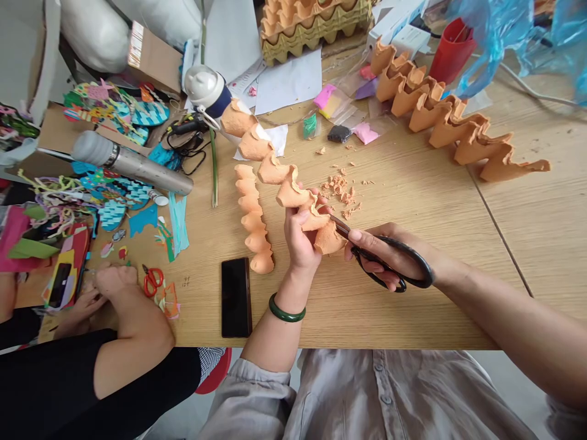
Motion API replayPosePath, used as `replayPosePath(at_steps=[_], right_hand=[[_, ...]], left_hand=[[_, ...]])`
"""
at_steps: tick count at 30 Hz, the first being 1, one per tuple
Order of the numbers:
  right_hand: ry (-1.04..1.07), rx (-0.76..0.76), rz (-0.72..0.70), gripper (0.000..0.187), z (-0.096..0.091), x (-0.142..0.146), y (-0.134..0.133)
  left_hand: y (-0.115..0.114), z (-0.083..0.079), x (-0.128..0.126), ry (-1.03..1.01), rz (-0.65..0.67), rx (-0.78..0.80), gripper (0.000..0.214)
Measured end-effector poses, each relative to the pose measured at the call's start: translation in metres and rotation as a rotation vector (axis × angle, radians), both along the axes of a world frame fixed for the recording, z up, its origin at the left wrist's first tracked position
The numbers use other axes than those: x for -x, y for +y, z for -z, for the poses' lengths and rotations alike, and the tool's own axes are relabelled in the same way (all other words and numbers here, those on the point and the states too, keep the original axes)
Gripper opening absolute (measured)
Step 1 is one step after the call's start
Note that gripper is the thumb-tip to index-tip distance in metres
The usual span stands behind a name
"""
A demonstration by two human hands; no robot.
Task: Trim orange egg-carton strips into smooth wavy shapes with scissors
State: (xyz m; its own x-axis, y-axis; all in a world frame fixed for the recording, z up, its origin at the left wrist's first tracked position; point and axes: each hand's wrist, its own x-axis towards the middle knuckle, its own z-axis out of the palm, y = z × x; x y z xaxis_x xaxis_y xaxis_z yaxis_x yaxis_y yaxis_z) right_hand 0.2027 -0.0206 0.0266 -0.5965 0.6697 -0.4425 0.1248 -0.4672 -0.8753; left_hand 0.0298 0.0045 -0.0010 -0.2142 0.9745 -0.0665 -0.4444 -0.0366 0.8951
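Observation:
My left hand point(300, 235) is closed around a long strip of orange egg carton cups point(293, 189), which slants from the bottle at the back down to my right hand. My right hand point(383, 253) grips a pair of black scissors point(413, 260), its fingers in and around the handles. The scissor blades meet the edge of the strip's nearest cup; how far they are apart is hidden. Left of my left hand lies a shorter strip of orange cups point(253, 220), domes up. Small orange trimmings point(339, 186) are scattered beyond my hands.
More orange carton strips point(440, 116) stand at the right, near a red cup point(452, 52). Stacked egg trays point(312, 30) are at the back. A phone point(236, 296) lies by the front edge. On the left are a steel flask point(132, 162), red scissors point(152, 280) and another person's arms point(128, 311).

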Motion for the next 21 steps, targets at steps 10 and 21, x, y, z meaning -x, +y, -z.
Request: replayPosePath(at_steps=[10, 21], right_hand=[[-0.358, -0.406, 0.106, 0.067, 0.006, -0.005, 0.012], [-0.094, -0.03, 0.124, 0.068, 0.005, -0.01, 0.019]], left_hand=[[0.0, 0.0, -0.005, -0.016, 0.048, 0.104, 0.026], [0.003, -0.003, -0.001, -0.103, 0.023, 0.12, 0.024]])
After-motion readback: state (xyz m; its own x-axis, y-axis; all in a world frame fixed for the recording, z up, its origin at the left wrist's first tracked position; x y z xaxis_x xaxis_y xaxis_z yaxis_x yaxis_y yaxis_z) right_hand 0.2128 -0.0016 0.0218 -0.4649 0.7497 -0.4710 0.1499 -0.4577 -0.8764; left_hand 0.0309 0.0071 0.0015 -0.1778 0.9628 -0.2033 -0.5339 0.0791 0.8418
